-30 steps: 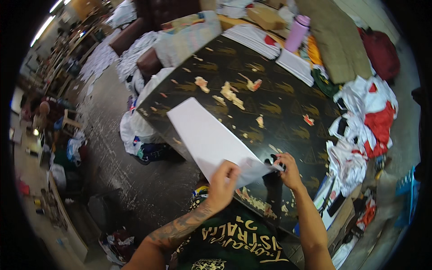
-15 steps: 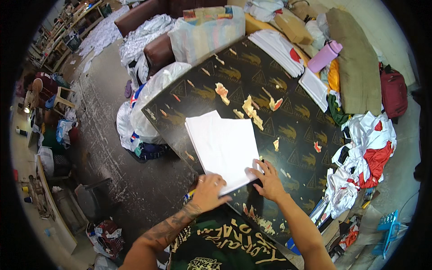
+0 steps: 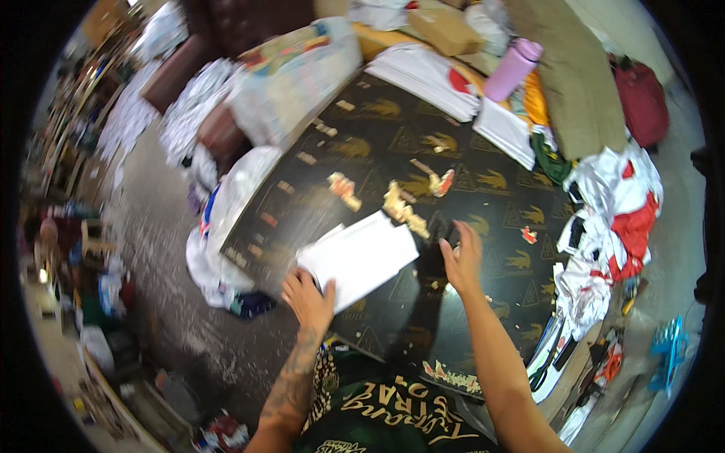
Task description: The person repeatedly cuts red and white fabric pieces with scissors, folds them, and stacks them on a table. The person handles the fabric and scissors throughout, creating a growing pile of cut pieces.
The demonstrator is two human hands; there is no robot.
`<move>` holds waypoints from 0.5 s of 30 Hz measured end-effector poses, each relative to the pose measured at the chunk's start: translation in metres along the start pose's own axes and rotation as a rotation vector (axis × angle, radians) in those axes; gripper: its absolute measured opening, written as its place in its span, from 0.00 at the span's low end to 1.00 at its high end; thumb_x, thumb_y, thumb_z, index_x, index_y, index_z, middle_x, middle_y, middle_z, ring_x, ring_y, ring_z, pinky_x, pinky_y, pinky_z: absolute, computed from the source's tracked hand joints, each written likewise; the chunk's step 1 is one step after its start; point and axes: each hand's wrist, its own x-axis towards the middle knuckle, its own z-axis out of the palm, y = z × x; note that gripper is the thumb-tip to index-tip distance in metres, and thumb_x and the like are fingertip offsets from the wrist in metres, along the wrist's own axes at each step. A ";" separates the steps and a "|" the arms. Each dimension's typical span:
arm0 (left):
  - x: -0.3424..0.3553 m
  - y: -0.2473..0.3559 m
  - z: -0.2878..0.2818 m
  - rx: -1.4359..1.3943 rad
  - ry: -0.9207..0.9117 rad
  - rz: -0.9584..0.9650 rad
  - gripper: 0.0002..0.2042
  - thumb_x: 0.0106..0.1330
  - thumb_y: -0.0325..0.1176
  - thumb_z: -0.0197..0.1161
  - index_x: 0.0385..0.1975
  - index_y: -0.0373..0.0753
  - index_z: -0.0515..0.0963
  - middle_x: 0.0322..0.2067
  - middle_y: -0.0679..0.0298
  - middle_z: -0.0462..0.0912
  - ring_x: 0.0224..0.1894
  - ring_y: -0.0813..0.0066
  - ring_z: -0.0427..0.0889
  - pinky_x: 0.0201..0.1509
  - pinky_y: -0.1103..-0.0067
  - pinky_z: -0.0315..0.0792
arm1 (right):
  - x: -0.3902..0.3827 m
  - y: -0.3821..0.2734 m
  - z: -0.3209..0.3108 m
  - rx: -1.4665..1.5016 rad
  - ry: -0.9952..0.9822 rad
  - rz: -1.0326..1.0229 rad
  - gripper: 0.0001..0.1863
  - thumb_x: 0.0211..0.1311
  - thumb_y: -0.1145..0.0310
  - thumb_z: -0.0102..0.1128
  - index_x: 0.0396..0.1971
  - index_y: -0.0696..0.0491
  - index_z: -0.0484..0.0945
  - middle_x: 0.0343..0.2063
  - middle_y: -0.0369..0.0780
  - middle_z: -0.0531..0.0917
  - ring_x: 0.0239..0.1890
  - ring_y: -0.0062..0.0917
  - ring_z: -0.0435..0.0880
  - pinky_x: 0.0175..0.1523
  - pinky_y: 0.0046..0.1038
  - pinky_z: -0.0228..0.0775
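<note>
A piece of white folded fabric (image 3: 359, 257) is lying on the near left part of the dark table (image 3: 445, 325), set at a slant, with its layers showing slightly out of line along the far left edge. The left hand (image 3: 310, 298) is resting at the fabric's near left end, touching it, fingers toward the left edge and thumb toward the near one; whether it is pinching the layers or only pressing on them, I cannot tell. The right hand (image 3: 464, 260) is hovering just to the right of the fabric, apart from it, thumb and fingers spread and nothing visible between them.

The step in hand appears to be folding and flattening the fabric, with the left hand steadying one end while the right is staying free. The next move probably calls for keeping that left end still, lining up the uneven layers and smoothing the top without dragging it askew.

Pale ragged patches (image 3: 404, 211) are marking the table beyond the fabric, and could be catching the cloth if it slides that way. At the far edge, a white folded stack with a red spot (image 3: 419, 79) and a smaller white folded stack (image 3: 504, 132) are lying near a lilac bottle (image 3: 513, 69).
</note>
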 end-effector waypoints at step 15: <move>0.211 0.544 0.038 -1.660 -0.759 0.660 0.37 0.73 0.15 0.55 0.81 0.38 0.51 0.72 0.52 0.68 0.73 0.62 0.70 0.78 0.70 0.63 | -0.052 0.087 -0.022 -0.275 0.006 0.540 0.49 0.65 0.42 0.62 0.79 0.54 0.58 0.82 0.50 0.53 0.82 0.58 0.46 0.81 0.65 0.36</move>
